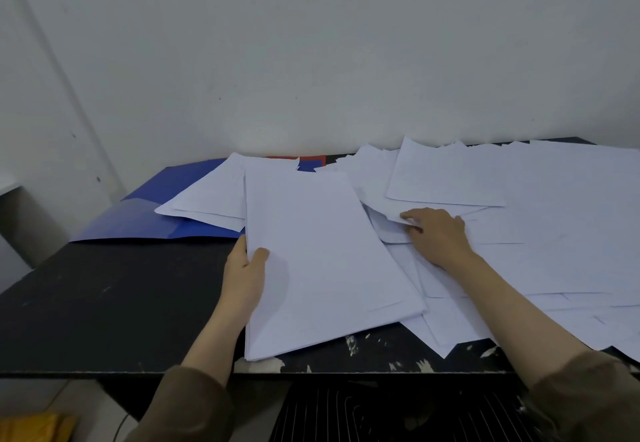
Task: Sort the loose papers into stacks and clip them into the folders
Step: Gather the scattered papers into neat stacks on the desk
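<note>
Hands on papers

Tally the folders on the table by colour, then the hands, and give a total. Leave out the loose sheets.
Blue folders: 1, open at the far left, partly under papers
Red folders: 1, only a strip showing at the back
Hands: 2, left hand gripping the gathered stack, right hand on the loose sheets
Total: 4
More folders may be hidden under the papers.
</note>
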